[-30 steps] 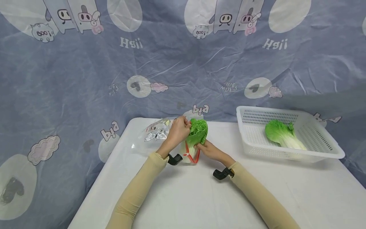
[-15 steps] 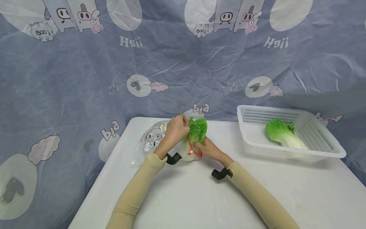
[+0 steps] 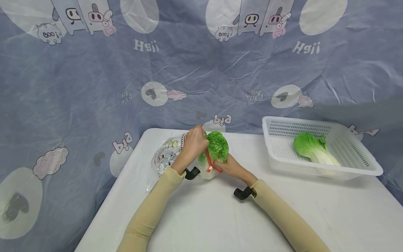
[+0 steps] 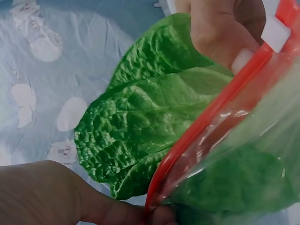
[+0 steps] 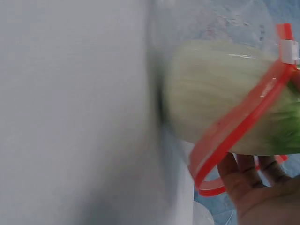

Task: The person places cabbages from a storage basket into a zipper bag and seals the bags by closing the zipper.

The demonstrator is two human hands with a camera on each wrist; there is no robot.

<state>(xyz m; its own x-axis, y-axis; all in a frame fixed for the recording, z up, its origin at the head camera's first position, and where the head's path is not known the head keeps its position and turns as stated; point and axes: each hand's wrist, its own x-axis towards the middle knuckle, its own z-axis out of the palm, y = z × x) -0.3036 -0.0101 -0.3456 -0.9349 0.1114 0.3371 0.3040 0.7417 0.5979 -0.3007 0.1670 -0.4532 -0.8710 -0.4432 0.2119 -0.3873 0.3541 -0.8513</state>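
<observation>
A Chinese cabbage (image 3: pixel 217 143) stands tilted on the table, its pale base (image 5: pixel 211 89) inside a clear zip bag (image 3: pixel 165 157) and its green leaves (image 4: pixel 140 112) outside the mouth. The bag's red zip edge (image 4: pixel 187 140) crosses the cabbage at a slant, with a white slider (image 5: pixel 289 51) on it. At the bag's mouth, my left hand (image 3: pixel 195 141) pinches the red edge beside the leaves. My right hand (image 3: pixel 231 165) grips the cabbage from the right, thumb in front close to the slider and fingers behind; part of it is hidden by the cabbage.
A white perforated basket (image 3: pixel 318 168) stands on the right of the white table (image 3: pixel 239 224), with another leafy cabbage (image 3: pixel 310 147) lying in it. Behind the table hangs a blue-grey printed cloth (image 3: pixel 201 70).
The cabbage has turned in my right hand and its leaves show a different side. The bag's printed part has spread lower left, and the red edge now runs more steeply across the cabbage.
</observation>
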